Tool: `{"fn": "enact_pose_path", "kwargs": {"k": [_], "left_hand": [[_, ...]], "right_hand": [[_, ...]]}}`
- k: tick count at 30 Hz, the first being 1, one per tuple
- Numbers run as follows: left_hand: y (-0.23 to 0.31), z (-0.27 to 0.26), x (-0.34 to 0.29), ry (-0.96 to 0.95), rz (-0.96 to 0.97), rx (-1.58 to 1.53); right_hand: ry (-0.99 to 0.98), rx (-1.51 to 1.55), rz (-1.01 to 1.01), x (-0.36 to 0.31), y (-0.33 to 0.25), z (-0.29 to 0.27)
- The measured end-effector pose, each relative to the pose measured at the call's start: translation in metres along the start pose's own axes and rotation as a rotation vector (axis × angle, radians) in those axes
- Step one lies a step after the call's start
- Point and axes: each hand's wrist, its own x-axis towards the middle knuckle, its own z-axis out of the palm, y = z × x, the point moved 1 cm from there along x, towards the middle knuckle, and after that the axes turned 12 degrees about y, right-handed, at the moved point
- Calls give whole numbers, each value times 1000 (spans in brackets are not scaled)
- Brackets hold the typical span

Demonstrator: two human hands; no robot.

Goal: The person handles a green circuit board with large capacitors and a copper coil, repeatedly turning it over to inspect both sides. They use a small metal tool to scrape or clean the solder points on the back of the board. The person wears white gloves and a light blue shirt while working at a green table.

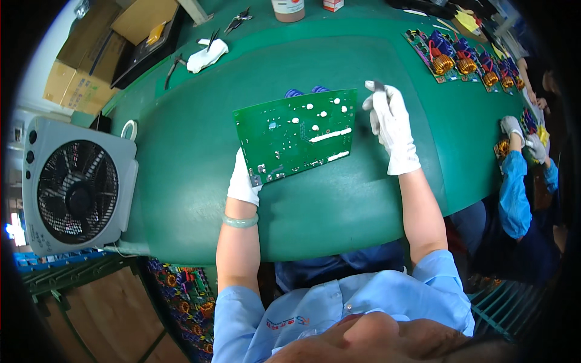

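A green circuit board [290, 139] is held up, tilted, with its solder side showing white blobs and two long white strips. Blue coils [295, 93] stick out behind its top edge. My left hand [243, 180], in a white glove, grips the board at its lower left corner; the fingers behind it are hidden. To the right of the board, apart from it, my white-gloved right hand [390, 121] is raised with thumb and fingers pinched. A small dark grey piece [379, 86] shows at its fingertips, too small to name.
A grey box fan [78, 187] stands at the left. Several boards with copper coils [445, 62] lie at the far right. Pliers [173, 71], a white cloth bundle [207, 57] and a bottle [288, 9] are at the back. A co-worker's gloved hands [512, 130] work at the right.
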Motion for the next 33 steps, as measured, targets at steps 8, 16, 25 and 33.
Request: {"fn": "enact_pose_path", "kwargs": {"k": [8,16,25,33], "left_hand": [[-1,-1,4,11,7,16],[-3,6,6,1,-6,23],[-2,6,6,8,-4,15],[-3,7,4,9,-3,18]], "right_hand": [[-60,-376,-936,5,-47,26],[-85,-469,-1202,-18,-40,59],[-47,-497,-1169,-15,-35,58],[-42,-529,-1232,-14,-36,57]]}}
